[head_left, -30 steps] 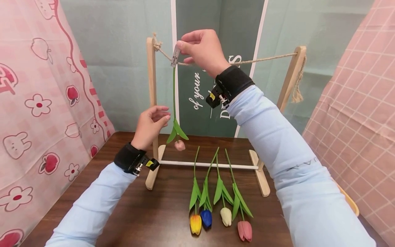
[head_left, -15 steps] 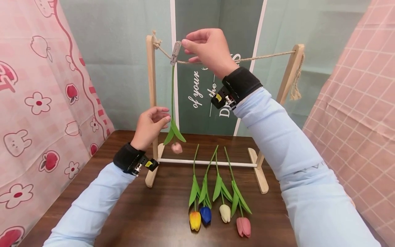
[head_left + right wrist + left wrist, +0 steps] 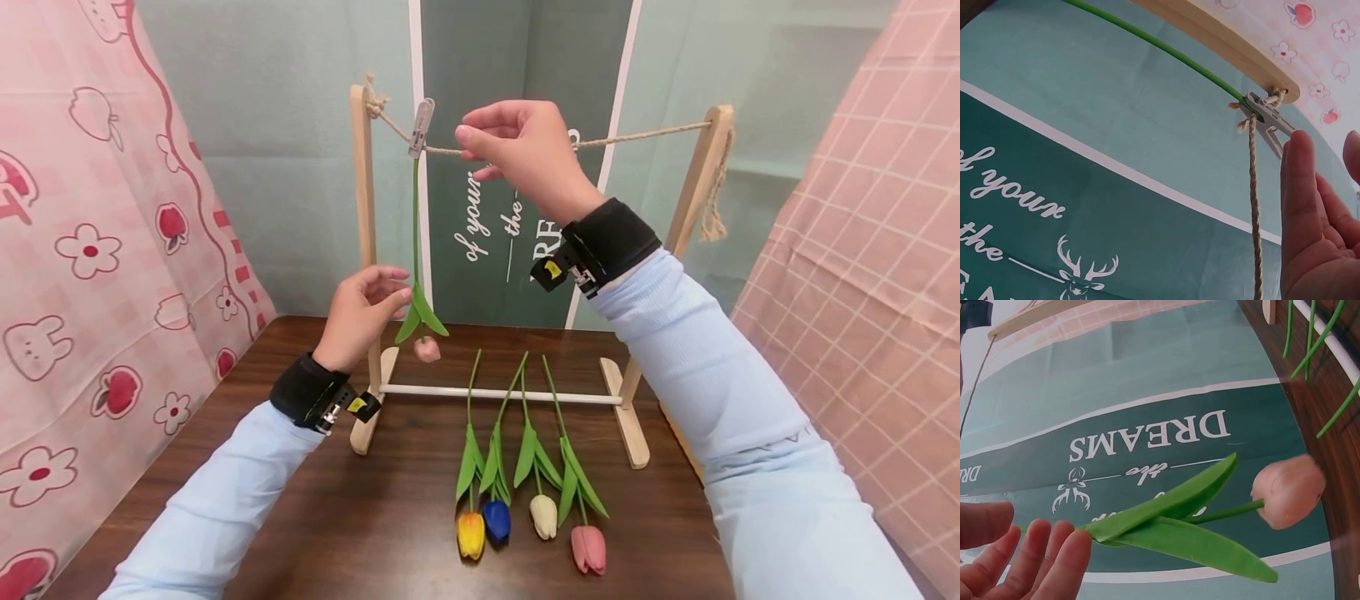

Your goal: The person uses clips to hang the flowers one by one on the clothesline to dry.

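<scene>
A pale pink tulip (image 3: 427, 349) hangs head down from the rope (image 3: 645, 134), its stem end caught in a grey clothespin (image 3: 422, 127) near the left post. My right hand (image 3: 528, 150) is apart from the clothespin, to its right, with relaxed fingers and nothing in them. Beside the hanging tulip's leaves is my left hand (image 3: 363, 312), fingers loosely bent and thumb apart from them. In the left wrist view the tulip's stem passes behind the fingertips (image 3: 1075, 550), with the leaves (image 3: 1172, 512) just beyond. The right wrist view shows the clothespin (image 3: 1266, 119) clamped over rope and stem.
A wooden frame with a left post (image 3: 363, 183), a right post (image 3: 705, 175) and a white bottom bar (image 3: 502, 394) stands on the brown table. Yellow (image 3: 471, 536), blue (image 3: 497, 522), white (image 3: 543, 517) and pink (image 3: 588, 550) tulips lie in front. Patterned cloths (image 3: 90, 250) flank the table.
The right hand has let go of the clothespin and moved right and slightly down. The tulip now hangs from the rope, swung a little to the left. The left hand has hardly moved.
</scene>
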`<act>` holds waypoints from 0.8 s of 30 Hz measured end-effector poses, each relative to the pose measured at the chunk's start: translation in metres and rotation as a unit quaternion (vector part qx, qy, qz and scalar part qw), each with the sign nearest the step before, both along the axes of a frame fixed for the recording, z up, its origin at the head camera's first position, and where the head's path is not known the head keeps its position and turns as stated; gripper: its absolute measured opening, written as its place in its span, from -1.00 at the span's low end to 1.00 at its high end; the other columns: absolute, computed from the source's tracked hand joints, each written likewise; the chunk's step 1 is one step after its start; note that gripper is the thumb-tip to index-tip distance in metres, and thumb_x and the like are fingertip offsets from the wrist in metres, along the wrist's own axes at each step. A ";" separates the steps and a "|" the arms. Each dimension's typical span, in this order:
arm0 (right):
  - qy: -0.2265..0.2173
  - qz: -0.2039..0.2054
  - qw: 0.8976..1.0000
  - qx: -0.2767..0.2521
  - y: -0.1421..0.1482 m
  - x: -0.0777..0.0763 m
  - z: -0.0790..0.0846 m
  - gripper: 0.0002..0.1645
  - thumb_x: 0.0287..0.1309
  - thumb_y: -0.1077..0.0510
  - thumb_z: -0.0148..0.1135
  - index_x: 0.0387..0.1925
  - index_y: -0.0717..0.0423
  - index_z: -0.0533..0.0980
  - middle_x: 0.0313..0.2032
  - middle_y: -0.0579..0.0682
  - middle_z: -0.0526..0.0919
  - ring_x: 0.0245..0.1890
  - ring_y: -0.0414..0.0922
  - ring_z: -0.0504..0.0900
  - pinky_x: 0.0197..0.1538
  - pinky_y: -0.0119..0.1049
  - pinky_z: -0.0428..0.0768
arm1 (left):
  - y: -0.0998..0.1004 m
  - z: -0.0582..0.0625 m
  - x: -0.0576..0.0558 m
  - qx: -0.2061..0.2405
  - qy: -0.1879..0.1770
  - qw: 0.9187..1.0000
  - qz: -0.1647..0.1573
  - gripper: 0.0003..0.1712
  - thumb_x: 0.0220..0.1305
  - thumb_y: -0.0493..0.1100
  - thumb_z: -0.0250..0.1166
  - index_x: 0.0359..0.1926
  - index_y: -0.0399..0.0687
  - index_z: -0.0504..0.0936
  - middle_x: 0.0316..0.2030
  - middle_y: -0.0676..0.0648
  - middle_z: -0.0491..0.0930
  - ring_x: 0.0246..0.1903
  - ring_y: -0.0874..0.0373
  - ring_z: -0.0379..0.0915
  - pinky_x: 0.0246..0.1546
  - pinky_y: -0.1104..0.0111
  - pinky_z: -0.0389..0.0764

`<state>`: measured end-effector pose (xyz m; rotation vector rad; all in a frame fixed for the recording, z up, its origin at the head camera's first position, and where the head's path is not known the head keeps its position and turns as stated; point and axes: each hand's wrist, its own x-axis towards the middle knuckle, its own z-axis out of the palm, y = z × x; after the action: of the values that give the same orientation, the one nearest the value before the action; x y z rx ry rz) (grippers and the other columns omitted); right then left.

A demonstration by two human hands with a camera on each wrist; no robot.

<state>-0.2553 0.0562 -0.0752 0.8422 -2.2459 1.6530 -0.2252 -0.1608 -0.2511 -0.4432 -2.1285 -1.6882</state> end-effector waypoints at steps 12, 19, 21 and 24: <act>0.021 0.007 1.000 0.016 0.020 0.005 -0.025 -0.69 0.19 0.16 0.35 -0.09 0.28 0.62 -0.29 0.07 0.71 -0.27 -0.08 0.69 -0.20 -0.31 0.66 | -0.004 -0.009 0.005 -0.013 -0.028 1.000 -0.006 -0.71 0.29 -0.32 0.28 0.00 -0.36 0.56 -0.20 -0.33 0.62 -0.20 -0.21 0.58 -0.29 0.33 0.67; 0.021 0.003 1.000 0.018 0.031 0.004 -0.041 -0.70 0.19 0.17 0.35 -0.11 0.30 0.62 -0.27 0.11 0.71 -0.28 -0.10 0.70 -0.21 -0.30 0.66 | -0.003 -0.013 0.008 -0.008 -0.044 0.999 -0.013 -0.70 0.29 -0.31 0.28 0.01 -0.35 0.56 -0.20 -0.33 0.62 -0.22 -0.21 0.59 -0.31 0.33 0.67; 0.024 0.002 0.999 0.022 0.034 0.004 -0.046 -0.71 0.19 0.17 0.35 -0.12 0.29 0.63 -0.27 0.12 0.71 -0.29 -0.09 0.70 -0.21 -0.29 0.67 | -0.002 -0.014 0.008 -0.010 -0.048 0.999 -0.012 -0.71 0.29 -0.30 0.28 0.01 -0.34 0.57 -0.20 -0.32 0.62 -0.23 -0.19 0.59 -0.29 0.30 0.68; 0.023 0.001 0.999 0.027 0.039 0.003 -0.052 -0.70 0.20 0.17 0.35 -0.12 0.30 0.62 -0.29 0.12 0.71 -0.29 -0.09 0.70 -0.20 -0.28 0.67 | -0.003 -0.016 0.009 -0.011 -0.057 0.998 -0.013 -0.70 0.30 -0.30 0.28 0.02 -0.33 0.57 -0.19 -0.32 0.61 -0.22 -0.16 0.59 -0.25 0.23 0.67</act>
<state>-0.2521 0.0956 -0.1276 0.8866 -2.2686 1.5651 -0.2166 -0.1635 -0.2672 -0.3910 -2.2340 -1.7436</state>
